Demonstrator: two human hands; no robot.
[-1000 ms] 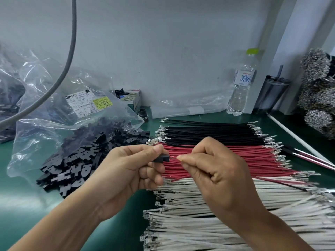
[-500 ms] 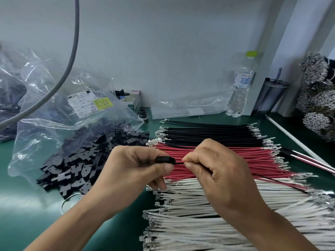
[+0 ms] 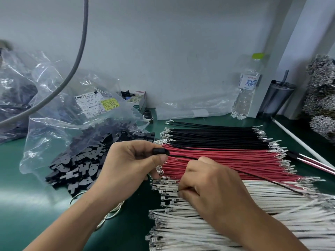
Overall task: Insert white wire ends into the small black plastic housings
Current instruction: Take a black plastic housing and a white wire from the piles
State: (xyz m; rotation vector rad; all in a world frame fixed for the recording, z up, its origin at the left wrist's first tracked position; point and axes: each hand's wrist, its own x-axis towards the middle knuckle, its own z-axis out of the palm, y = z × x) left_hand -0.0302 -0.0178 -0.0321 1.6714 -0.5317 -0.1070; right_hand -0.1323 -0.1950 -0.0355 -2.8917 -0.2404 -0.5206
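Head view, only one here: left hand (image 3: 130,165) at mid-frame pinches a small black housing (image 3: 161,151) with a black wire (image 3: 235,171) trailing out lower right. Right hand (image 3: 204,182) is curled down on the white wires (image 3: 253,214) pile, probably pinching one, hard to tell. I'd grab close behind the metal terminal, line it up, push straight.

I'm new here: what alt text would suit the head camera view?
A person's left hand pinches a small black plastic housing trailing a thin black wire, while the right hand reaches into a row of white wires below red wires.
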